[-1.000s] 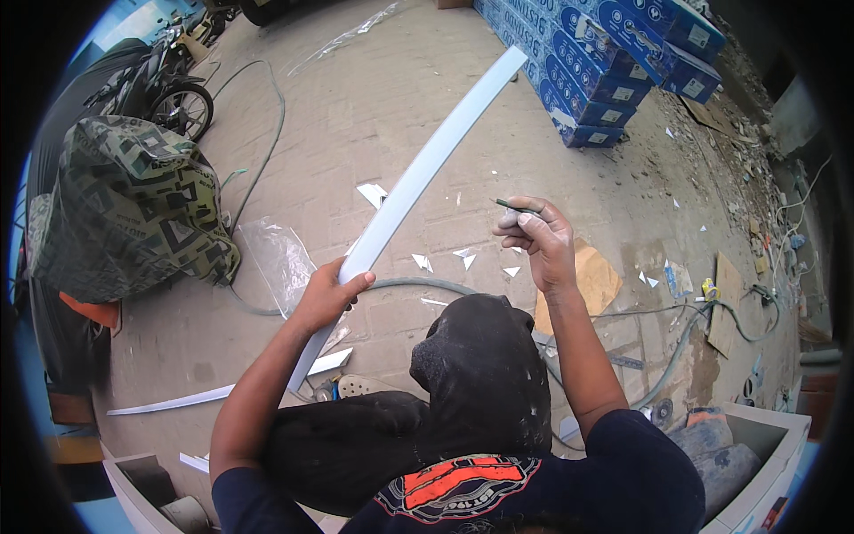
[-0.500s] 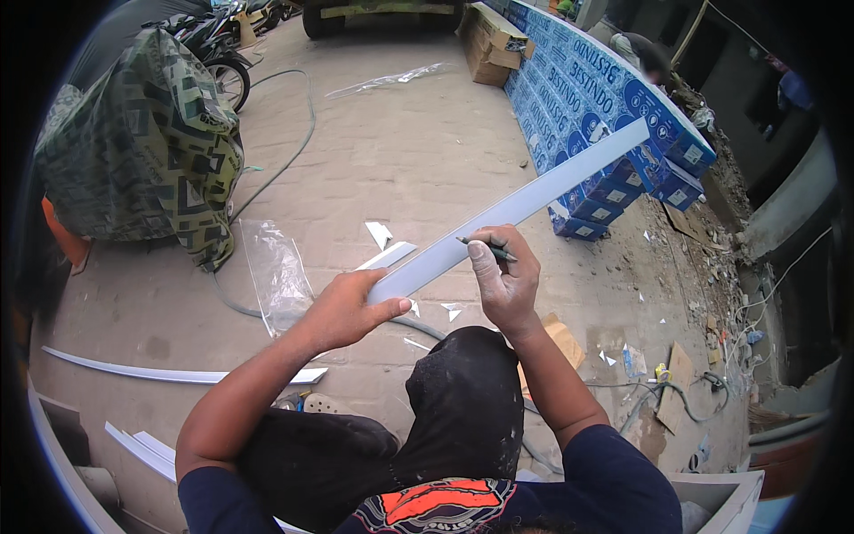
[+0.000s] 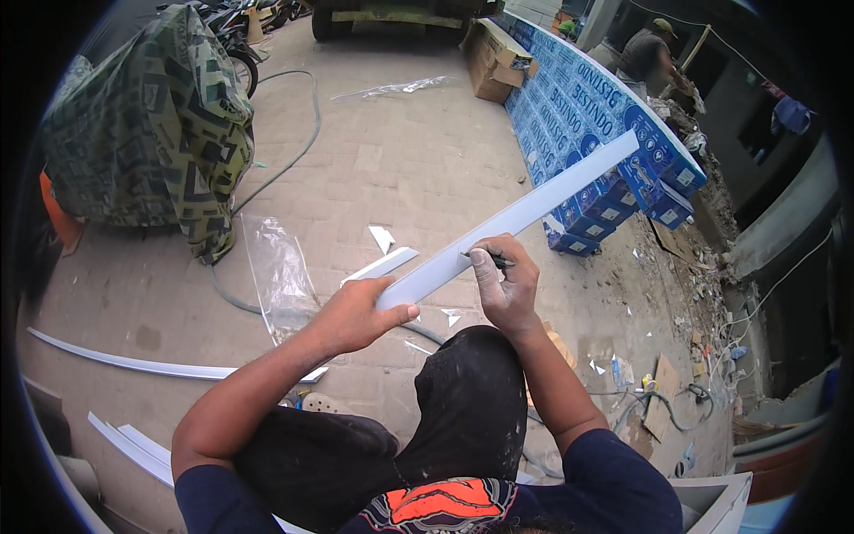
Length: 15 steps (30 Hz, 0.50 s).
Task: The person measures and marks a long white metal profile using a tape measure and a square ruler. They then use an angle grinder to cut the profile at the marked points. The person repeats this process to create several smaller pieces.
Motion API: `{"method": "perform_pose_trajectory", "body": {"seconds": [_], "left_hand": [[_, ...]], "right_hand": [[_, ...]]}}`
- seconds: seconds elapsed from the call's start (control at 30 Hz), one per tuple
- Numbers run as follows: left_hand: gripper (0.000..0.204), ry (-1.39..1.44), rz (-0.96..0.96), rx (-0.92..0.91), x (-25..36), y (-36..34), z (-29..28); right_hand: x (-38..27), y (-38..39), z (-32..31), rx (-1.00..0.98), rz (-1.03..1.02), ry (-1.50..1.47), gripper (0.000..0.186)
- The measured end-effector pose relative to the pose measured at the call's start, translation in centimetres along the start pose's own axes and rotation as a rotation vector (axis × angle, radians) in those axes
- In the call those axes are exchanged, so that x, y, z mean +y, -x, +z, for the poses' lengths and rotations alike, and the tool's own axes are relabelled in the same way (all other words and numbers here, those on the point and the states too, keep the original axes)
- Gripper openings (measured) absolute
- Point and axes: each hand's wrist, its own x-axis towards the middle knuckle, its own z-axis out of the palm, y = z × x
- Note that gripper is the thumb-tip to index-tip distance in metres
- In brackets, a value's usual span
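A long white trim strip [image 3: 543,200] slants across in front of me toward the upper right. My left hand [image 3: 365,313] is closed on its lower end, thumb along the near edge. My right hand [image 3: 505,289], its thumb whitened with dust, pinches a short dark-green pencil [image 3: 498,262], whose point rests on or just over the strip's face. My bent knee [image 3: 467,383] in dark trousers is below both hands. More white strips [image 3: 151,363] lie on the paving at the left, and a short piece [image 3: 382,262] lies just beyond my left hand.
A camouflage-covered object [image 3: 147,138] stands left, beside a hose [image 3: 313,116]. Plastic film [image 3: 276,267] lies on the paving. Stacked blue cartons [image 3: 587,214], brown boxes [image 3: 494,62] and rubble [image 3: 703,258] line the right; another person [image 3: 654,53] is behind them. A vehicle [image 3: 391,13] stands at the back.
The strip has swung from steep to a flatter slant rightward. My right hand has moved left with the pencil onto it. The view has shifted, showing more of the background.
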Motion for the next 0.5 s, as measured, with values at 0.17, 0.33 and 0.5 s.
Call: {"method": "perform_pose_trajectory", "body": {"seconds": [0.17, 0.33, 0.5], "left_hand": [[0.060, -0.016, 0.014, 0.018, -0.5, 0.4, -0.3], [0.057, -0.040, 0.016, 0.023, -0.4, 0.9, -0.6], [0.062, -0.018, 0.009, 0.017, -0.4, 1.5, -0.9]], "right_hand": [[-0.3, -0.8, 0.5, -0.010, -0.026, 0.049, 0.008], [0.3, -0.8, 0.8, -0.017, 0.011, 0.029, 0.013], [0.4, -1.0, 1.5, -0.020, -0.011, -0.012, 0.014]]}}
